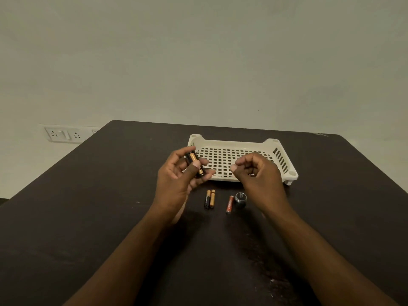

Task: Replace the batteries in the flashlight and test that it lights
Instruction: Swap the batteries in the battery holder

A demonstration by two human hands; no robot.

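My left hand [176,175] grips a black battery holder [195,164] with a copper-and-black battery showing in it, held above the table in front of the tray. My right hand [256,171] hovers to its right with fingers curled in and thumb against forefinger; nothing shows in it. On the table below lie two copper-and-black batteries [209,199] side by side, a red battery [229,204] and a dark round flashlight cap [240,198]. The flashlight body is not in sight.
A white perforated plastic tray [284,160] stands behind my hands on the dark table [88,206]. A wall socket plate [64,134] sits on the wall at the left. The table's far edge meets a plain wall.
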